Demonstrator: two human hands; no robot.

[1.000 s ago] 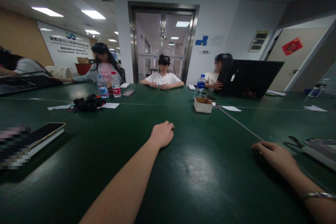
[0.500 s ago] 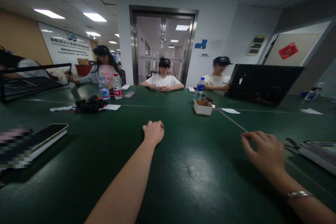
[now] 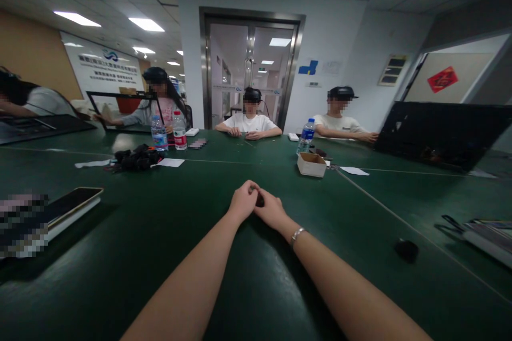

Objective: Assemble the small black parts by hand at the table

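Observation:
My left hand (image 3: 243, 201) is closed, with its fingers curled, over the middle of the green table (image 3: 192, 272). Meeting it fingertip to fingertip is my right hand (image 3: 272, 210), also curled closed and wearing a silver bracelet (image 3: 296, 235) at the wrist. A small dark patch shows between the fingers; whether it is an object or shadow I cannot make out. To the right, apart from both hands, a small blurred black object (image 3: 407, 250) lies on the table.
Ahead stand a small open cardboard box (image 3: 312, 165) and a blue-capped bottle (image 3: 306, 137). Black cables (image 3: 138, 159) and two bottles are at left, near a phone (image 3: 74, 202). A notebook-like item (image 3: 490, 237) lies right. Co-workers handle a black panel (image 3: 444, 133) and a thin frame (image 3: 124, 95).
My right hand has moved left to meet my left hand, revealing the black object on the table. Across the table, the black panel has shifted right and the thin frame has moved off its panel.

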